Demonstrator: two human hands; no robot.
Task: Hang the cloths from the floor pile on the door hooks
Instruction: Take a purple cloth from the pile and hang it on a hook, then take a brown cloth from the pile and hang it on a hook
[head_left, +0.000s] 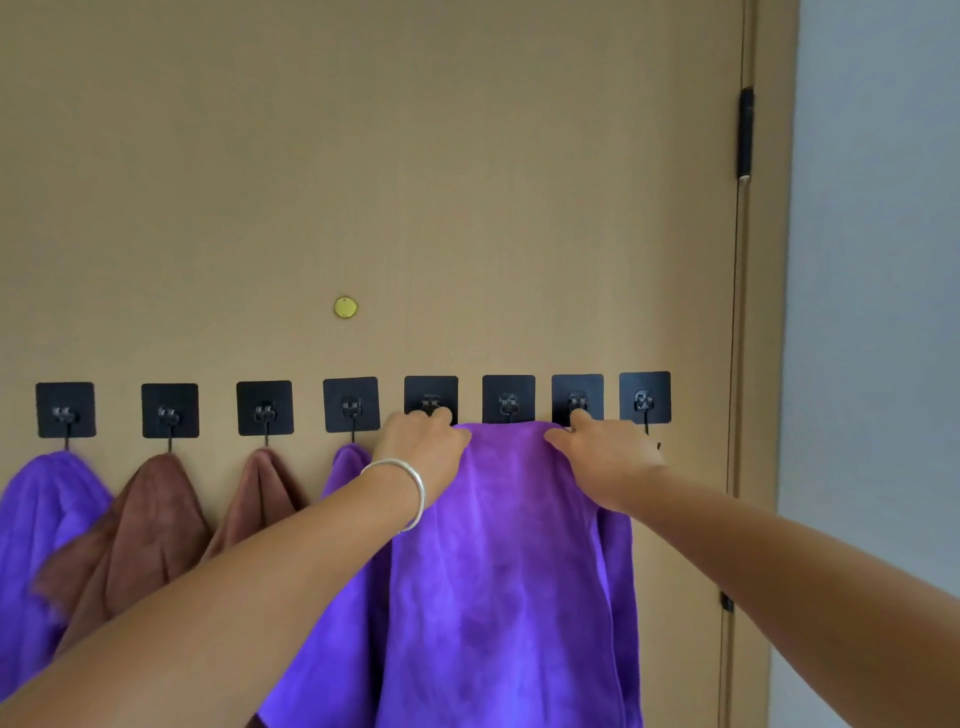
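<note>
A row of several black adhesive hooks runs across the tan door. Both my hands hold up a large purple cloth, spread flat against the door. My left hand, with a silver bangle on the wrist, grips its top left edge just under the fifth hook. My right hand grips the top right edge below the seventh hook. The cloth's top edge lies right below the sixth hook. The floor pile is out of view.
On the left hooks hang a purple cloth, two brown cloths and another purple cloth. The rightmost hook is bare. A brass peephole sits above the row. The hinge edge and grey wall are on the right.
</note>
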